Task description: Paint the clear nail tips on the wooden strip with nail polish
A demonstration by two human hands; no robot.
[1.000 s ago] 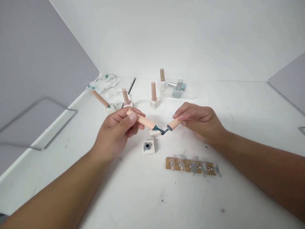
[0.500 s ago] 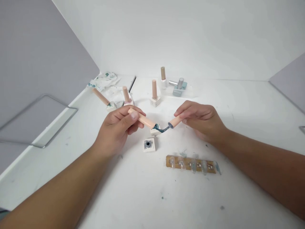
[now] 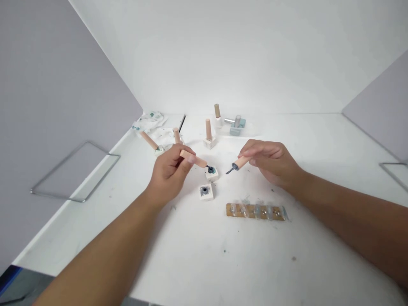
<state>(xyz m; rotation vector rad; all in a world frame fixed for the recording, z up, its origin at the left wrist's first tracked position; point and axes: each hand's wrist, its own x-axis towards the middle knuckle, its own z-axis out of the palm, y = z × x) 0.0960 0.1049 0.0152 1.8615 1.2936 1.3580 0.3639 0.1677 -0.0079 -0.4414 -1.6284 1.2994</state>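
My left hand (image 3: 172, 170) pinches a peach nail polish brush cap (image 3: 196, 159), its dark brush tip at the mouth of an uncapped white nail polish bottle (image 3: 211, 174). Whether the tip is inside the mouth I cannot tell. Closed around a second peach nail polish brush cap (image 3: 241, 162), my right hand (image 3: 270, 163) holds its grey-blue brush in the air, pointing down and left. In front stands another open white bottle (image 3: 206, 194) with grey smears around its neck. A brown strip (image 3: 247, 211) bearing several clear, partly painted nail tips lies below my right hand.
Capped peach-topped bottles (image 3: 208, 129) stand behind my hands, one leaning at the left. A clear tray (image 3: 251, 129) with a gold-capped bottle and silver-handled items is at the back. Crumpled stained tissue (image 3: 151, 122) lies back left. Wire frames (image 3: 79, 170) stick out at both sides.
The two brushes, touching before, are now apart. The left brush has come to the open bottle's mouth, while the right one stays in the air. The camera view has shifted.
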